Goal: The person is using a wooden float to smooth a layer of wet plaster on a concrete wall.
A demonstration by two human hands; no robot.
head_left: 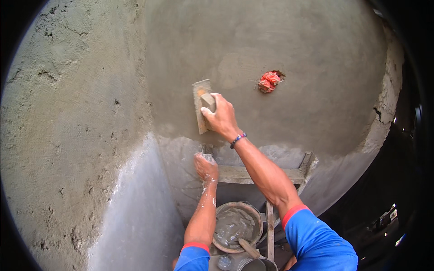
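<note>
My right hand (221, 116) is closed round the handle of a flat plastering trowel (200, 122). The trowel's long, cement-smeared blade stands nearly upright against the grey plastered wall (325, 58). Below it, my left hand (206, 168) is closed beside the wooden frame, wet cement on its fingers and wrist. Something grey-white shows at its fingertips, but what it grips is not clear. A bowl of wet grey cement mix (234, 226) stands beneath my arms, with a wooden-handled tool (248, 248) resting at its rim.
A wooden crossbar (239, 175) and uprights stand before the wall. Crumpled red plastic (269, 81) plugs a hole in the plaster. A rough wall (77, 135) meets it at the left. A bucket (260, 265) and a small clear container (224, 262) sit below the bowl.
</note>
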